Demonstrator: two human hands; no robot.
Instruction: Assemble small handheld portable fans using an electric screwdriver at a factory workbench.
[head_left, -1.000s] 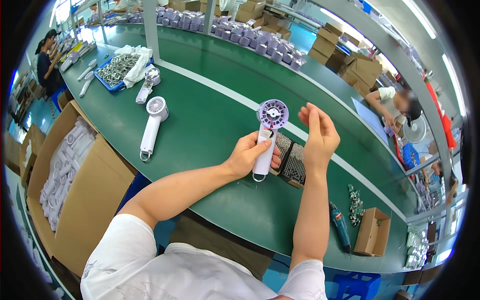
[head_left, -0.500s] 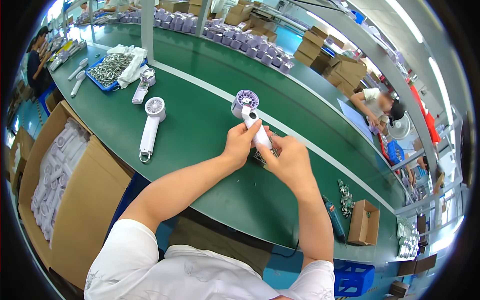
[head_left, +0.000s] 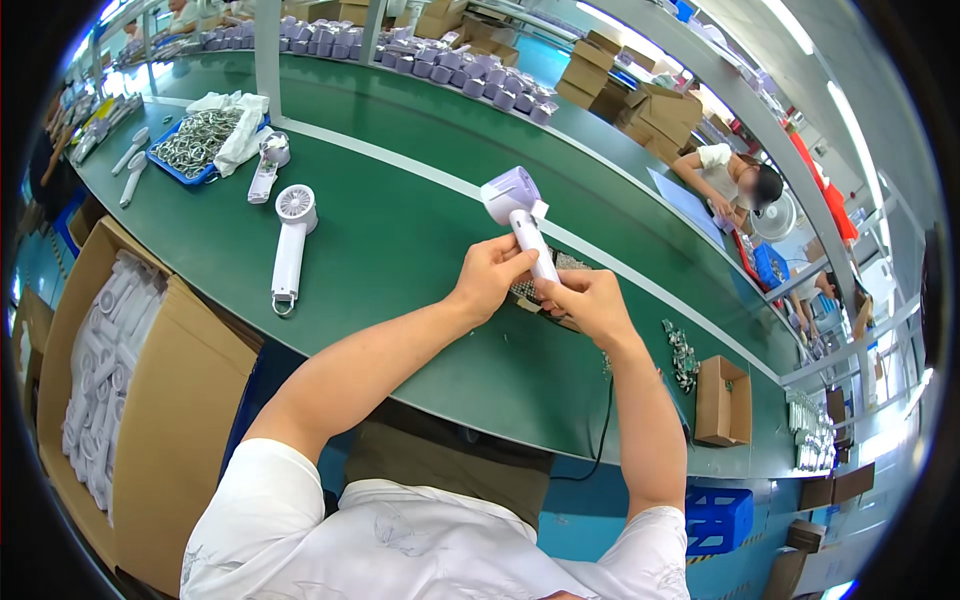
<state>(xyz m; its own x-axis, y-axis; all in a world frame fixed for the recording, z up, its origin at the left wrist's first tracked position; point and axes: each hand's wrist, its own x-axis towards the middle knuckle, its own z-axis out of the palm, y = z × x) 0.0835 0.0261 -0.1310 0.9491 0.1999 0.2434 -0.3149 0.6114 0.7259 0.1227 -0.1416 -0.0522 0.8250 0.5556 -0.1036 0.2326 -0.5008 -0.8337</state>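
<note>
Both hands hold a handheld fan [head_left: 531,240] above the green table. Its pale purple head points up and away, tilted left. My left hand [head_left: 490,275] is closed on the white handle from the left, thumb and fingers on its middle. My right hand [head_left: 592,305] pinches the lower end of the handle. Partly hidden behind my hands is a small box of metal bits [head_left: 569,262]. To the left lies a white handheld fan [head_left: 289,250] with a metal loop at its base. Beyond it rests an opened fan [head_left: 265,172] with its inside showing.
A blue tray [head_left: 183,175] of metal rings stands far left, near two white fan parts [head_left: 132,180]. A large cardboard box [head_left: 185,430] of white parts is at the left. Small metal parts [head_left: 681,355] and an open carton [head_left: 722,425] lie right. Across the table sits a person [head_left: 715,185].
The fan has been turned over: its round grille and dark button faced me before, now its smooth side shows. My right hand has shifted down onto the handle's end. The view has shifted slightly.
</note>
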